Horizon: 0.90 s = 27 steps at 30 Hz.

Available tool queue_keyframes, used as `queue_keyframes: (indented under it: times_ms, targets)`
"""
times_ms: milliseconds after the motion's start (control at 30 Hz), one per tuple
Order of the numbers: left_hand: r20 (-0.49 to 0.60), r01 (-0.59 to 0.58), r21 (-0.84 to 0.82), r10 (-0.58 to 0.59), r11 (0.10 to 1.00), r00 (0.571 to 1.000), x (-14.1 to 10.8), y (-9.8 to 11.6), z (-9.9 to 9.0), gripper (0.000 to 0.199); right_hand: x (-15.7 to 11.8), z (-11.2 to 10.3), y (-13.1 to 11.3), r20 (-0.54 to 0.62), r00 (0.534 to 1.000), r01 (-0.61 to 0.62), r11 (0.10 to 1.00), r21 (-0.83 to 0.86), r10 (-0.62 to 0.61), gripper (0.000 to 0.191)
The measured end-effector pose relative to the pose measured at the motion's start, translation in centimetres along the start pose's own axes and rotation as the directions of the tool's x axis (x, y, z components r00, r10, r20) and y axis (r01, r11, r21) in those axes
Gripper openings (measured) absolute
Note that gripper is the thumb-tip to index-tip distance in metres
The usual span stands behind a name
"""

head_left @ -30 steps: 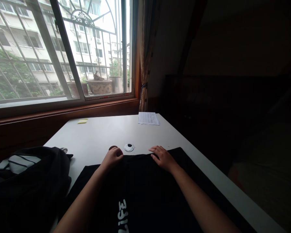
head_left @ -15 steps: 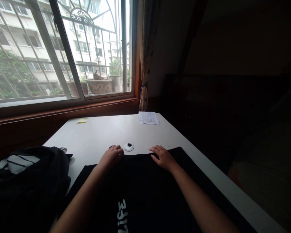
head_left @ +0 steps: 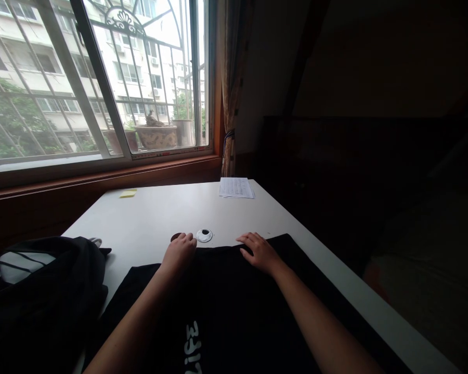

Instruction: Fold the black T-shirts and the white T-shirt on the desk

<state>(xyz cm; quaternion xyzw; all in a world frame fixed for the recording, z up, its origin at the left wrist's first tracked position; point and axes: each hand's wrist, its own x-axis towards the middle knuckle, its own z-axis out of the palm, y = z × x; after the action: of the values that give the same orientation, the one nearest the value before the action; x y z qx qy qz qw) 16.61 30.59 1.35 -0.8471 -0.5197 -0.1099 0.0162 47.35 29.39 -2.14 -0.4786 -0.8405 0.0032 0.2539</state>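
The left hand [head_left: 180, 252] partly hides a brown object [head_left: 176, 237]. The bottom edge cuts off the black garment [head_left: 234, 301] and its white lettering [head_left: 192, 345]; beyond the right hand [head_left: 259, 253], the papers [head_left: 236, 188] bear writing too small to read.

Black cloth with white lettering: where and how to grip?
I'd pinch the cloth at its far right corner, coming from the right over the white tabletop: the cloth looks flat, and that corner juts out clear of the right hand.

A white table [head_left: 171, 210] bears a black garment [head_left: 234, 301] near, a dark bundle [head_left: 74, 275] left, papers [head_left: 236, 188] far, yellow notes [head_left: 128, 193] far left.
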Motion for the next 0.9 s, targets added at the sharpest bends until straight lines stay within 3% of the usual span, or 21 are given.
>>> queue_keyframes:
  times_ms: [367,633,767,900]
  targets:
    - [-0.077,0.112,-0.14,-0.123,0.984,0.989,0.2,-0.9,1.5,0.014,-0.1,-0.1,-0.3,0.004,0.998,0.059,0.997,-0.042,-0.059,0.031]
    - [-0.115,0.114,-0.252,-0.146,0.961,0.983,0.4,-2.2,2.6,0.015,0.0,-1.0,-1.4,0.079,0.967,0.25,0.959,-0.132,-0.241,0.044]
    - [-0.131,0.104,-0.299,-0.149,0.949,0.98,0.4,-2.4,2.8,0.016,0.4,-1.0,-3.0,0.106,0.947,0.314,0.944,-0.102,-0.303,0.048]
    - [-0.149,0.093,-0.339,-0.151,0.936,0.977,0.3,-2.5,3.0,0.015,1.5,0.4,-6.0,0.132,0.907,0.405,0.914,-0.018,-0.4,0.051]
